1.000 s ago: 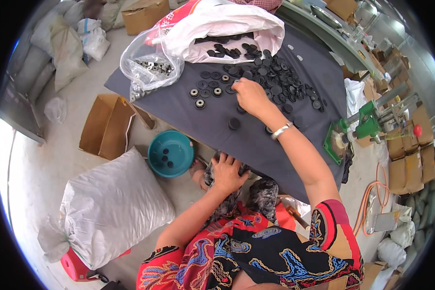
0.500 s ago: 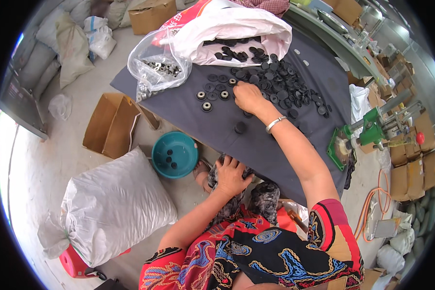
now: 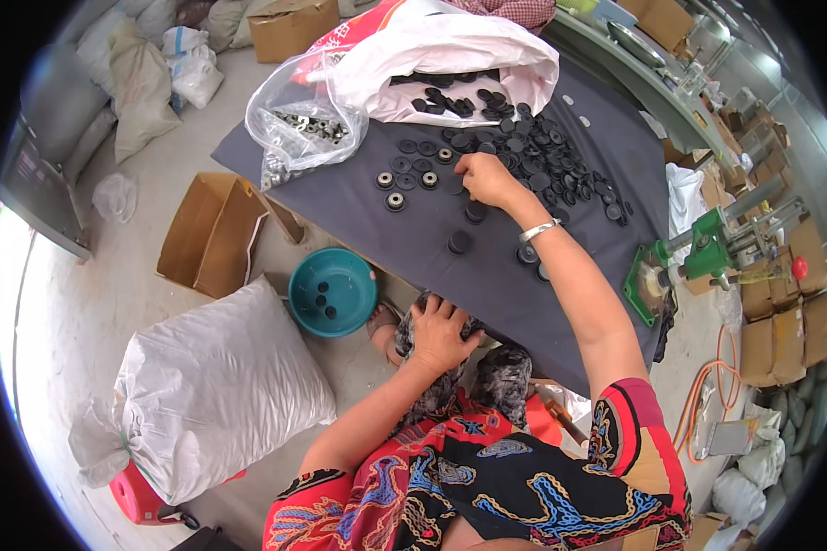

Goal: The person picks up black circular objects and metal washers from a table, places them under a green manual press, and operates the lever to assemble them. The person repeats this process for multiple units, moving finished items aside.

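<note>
My right hand [image 3: 489,179] is over the dark table, its fingertips drawn together in a pinch; what they hold, if anything, is hidden. It is at the left edge of a loose heap of black discs [image 3: 538,170]. Left of it, separate black discs [image 3: 402,164] lie in a loose group, several of them with silver metal rings [image 3: 395,201] on top. Short stacks of black discs [image 3: 459,242] stand nearer to me. Resting on my knee, my left hand [image 3: 441,335] lies flat with its fingers spread, holding nothing.
At the table's far side are an open white sack [image 3: 432,46] of black discs and a clear plastic bag [image 3: 289,151] of metal parts. A green hand press [image 3: 703,243] stands right. On the floor are a teal basin [image 3: 345,275], an open carton [image 3: 202,234] and a full white sack [image 3: 225,386].
My right hand has moved slightly right, away from the ringed discs, uncovering a black disc beside them. My left hand stays on my knee.
</note>
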A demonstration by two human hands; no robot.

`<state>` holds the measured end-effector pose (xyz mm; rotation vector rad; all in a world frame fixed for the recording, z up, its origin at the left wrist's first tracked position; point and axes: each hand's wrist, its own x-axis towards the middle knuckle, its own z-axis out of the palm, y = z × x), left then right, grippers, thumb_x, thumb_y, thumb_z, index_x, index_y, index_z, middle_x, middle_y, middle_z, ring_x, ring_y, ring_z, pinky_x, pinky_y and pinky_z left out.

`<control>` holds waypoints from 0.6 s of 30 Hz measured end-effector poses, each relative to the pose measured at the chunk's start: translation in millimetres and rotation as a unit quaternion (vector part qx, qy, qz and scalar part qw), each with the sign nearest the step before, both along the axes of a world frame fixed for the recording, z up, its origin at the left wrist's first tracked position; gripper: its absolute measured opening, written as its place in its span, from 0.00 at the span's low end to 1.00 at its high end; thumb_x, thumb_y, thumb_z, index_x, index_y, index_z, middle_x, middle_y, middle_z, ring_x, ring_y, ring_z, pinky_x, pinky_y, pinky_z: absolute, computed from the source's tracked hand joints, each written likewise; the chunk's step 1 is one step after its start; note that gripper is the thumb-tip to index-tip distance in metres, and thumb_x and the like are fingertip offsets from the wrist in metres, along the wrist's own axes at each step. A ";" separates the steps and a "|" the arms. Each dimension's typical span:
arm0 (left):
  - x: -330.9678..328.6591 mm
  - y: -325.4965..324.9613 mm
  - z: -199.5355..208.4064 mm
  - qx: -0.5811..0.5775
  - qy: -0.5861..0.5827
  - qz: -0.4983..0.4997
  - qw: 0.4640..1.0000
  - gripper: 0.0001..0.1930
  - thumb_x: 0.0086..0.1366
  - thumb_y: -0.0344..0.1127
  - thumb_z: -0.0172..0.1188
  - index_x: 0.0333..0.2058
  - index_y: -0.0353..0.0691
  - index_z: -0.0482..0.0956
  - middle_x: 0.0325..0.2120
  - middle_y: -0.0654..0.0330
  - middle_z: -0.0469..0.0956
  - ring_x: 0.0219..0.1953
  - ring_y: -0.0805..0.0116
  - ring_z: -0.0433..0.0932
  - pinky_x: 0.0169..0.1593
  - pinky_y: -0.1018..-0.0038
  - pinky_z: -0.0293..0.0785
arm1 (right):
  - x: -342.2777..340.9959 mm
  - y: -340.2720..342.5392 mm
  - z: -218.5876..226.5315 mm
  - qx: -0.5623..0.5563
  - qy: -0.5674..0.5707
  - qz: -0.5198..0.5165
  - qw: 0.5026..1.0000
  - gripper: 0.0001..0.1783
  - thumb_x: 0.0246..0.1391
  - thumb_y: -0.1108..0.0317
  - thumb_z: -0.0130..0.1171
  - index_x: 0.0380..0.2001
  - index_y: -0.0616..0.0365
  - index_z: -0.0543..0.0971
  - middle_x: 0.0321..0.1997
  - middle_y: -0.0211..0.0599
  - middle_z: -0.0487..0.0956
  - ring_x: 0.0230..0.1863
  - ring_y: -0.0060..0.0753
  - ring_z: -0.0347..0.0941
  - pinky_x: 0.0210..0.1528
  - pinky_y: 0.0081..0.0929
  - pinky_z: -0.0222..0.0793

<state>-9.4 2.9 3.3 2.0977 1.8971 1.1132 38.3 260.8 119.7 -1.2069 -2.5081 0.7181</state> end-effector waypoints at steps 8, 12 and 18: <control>0.1 0.1 -2.1 -0.008 0.004 0.002 1.000 0.26 0.42 0.47 0.69 0.42 0.45 0.79 0.45 0.58 0.74 0.50 0.54 0.68 0.45 0.52 0.59 | -7.1 -14.7 1.2 0.156 -0.147 0.079 0.974 0.16 0.42 0.72 0.61 0.38 0.65 0.81 0.41 0.54 0.79 0.44 0.53 0.77 0.49 0.40 0.73; 0.4 0.2 -2.6 -0.010 0.004 0.003 1.000 0.26 0.42 0.48 0.68 0.42 0.45 0.79 0.46 0.58 0.74 0.50 0.54 0.68 0.45 0.52 0.60 | -9.2 -13.4 7.3 0.094 -0.103 0.057 0.989 0.18 0.40 0.71 0.64 0.39 0.64 0.81 0.41 0.55 0.79 0.46 0.53 0.76 0.51 0.40 0.71; 0.1 1.1 -5.7 -0.014 0.006 -0.001 1.000 0.27 0.43 0.48 0.68 0.43 0.45 0.79 0.46 0.57 0.74 0.50 0.54 0.68 0.45 0.51 0.59 | -31.1 -18.1 12.0 0.069 -0.027 0.041 0.996 0.21 0.39 0.69 0.67 0.41 0.63 0.80 0.44 0.53 0.77 0.48 0.52 0.75 0.53 0.39 0.70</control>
